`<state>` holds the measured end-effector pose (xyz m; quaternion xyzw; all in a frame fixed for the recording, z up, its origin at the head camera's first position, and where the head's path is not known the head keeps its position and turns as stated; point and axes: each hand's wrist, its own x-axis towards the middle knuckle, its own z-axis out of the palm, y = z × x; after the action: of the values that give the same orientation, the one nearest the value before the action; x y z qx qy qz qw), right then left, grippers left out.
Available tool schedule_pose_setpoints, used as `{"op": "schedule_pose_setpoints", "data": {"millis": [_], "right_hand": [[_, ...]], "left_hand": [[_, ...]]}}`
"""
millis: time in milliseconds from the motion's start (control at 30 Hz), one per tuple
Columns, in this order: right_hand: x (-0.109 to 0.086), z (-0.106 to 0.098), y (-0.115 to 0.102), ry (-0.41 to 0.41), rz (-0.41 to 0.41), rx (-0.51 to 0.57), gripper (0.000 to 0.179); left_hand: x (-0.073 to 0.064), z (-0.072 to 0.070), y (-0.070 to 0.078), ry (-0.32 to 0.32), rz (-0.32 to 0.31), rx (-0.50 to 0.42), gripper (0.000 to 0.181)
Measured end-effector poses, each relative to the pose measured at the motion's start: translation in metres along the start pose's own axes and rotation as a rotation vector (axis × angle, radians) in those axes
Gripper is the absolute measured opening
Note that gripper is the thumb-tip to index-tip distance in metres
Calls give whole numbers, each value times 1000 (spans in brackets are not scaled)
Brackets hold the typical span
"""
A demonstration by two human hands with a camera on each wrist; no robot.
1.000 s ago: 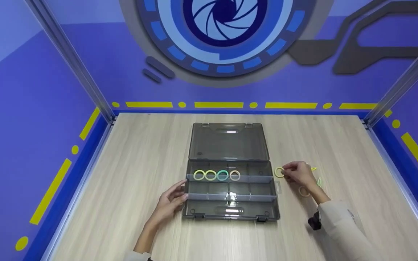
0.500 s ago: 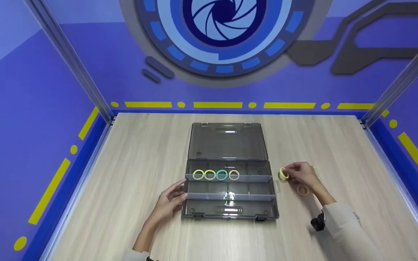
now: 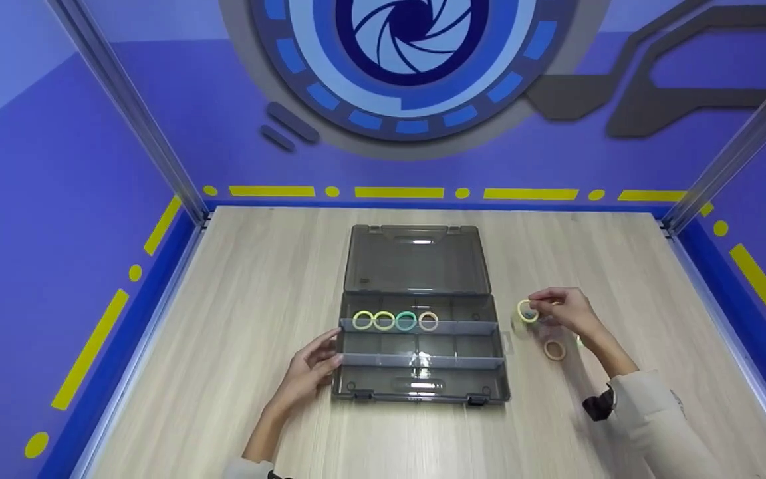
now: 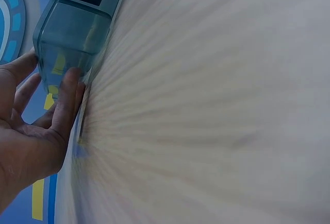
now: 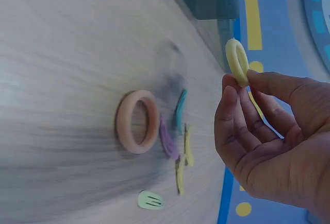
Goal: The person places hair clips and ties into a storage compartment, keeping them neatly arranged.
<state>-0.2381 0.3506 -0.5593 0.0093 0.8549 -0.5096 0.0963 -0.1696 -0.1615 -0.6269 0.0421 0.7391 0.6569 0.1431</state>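
Note:
My left hand [image 3: 308,370] rests against the left side of a smoky see-through compartment box [image 3: 423,392], thumb and fingers spread along its wall. In the left wrist view the fingertips touch the box's end. To the right of the box, my right hand [image 3: 568,313] pinches a pale yellow hair tie [image 5: 230,58] between thumb and index finger, raised above the table. A peach hair tie [image 5: 124,126] lies below that hand. Beyond it lie a purple hair clip [image 5: 167,142], a teal clip [image 5: 180,110], yellow clips [image 5: 188,144] and a mint green snap clip [image 5: 150,200].
The box's lid [image 3: 416,263] is folded back flat toward the rear. Inside, several hair ties stand in a row at the upper divider [image 3: 466,328]: two yellow, a teal one [image 3: 399,322] and a peach one [image 3: 421,323]. Blue walls [image 3: 157,120] enclose the wooden table [image 3: 276,266].
My right hand has drawn slightly right and up with the yellow hair tie, turning it on the way. The peach hair tie on the table shows more fully. My left hand has stayed at the box.

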Motion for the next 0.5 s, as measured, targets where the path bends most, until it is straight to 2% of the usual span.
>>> {"op": "schedule_pose_setpoints", "data": {"millis": [100,267,500], "right_hand": [[-2,-2,-6,-28,-9,39,34],[-2,-1,-12,-44,-19,38,35],[5,14,-22,-50,-39,55,35]], "left_hand": [[0,0,0,5,0,0,60],[1,0,-1,-4,10,-11,60],[-1,-1,0,1,2,4,60]]}}
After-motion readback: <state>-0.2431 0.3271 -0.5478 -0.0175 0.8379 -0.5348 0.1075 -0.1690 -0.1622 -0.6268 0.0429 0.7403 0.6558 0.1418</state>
